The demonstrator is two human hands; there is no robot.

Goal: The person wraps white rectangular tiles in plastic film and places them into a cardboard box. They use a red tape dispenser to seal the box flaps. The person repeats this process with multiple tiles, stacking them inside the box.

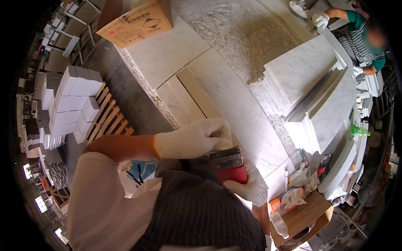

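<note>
Steadying the small red-and-black block with a ridged upper edge (pixel 227 165) comes first: our white-gloved right hand (pixel 249 185) has its fingers clamped on the red lower part, just in front of our dark striped cloth apron (pixel 197 209) and near the pale grey-veined marble bench (pixel 234 94). Our white-gloved left hand (pixel 200 137) curls close to the ridged edge; from here, we cannot tell whether its fingers pinch anything. We should grip firmly and evenly, keeping fingertips off those ridges.
</note>
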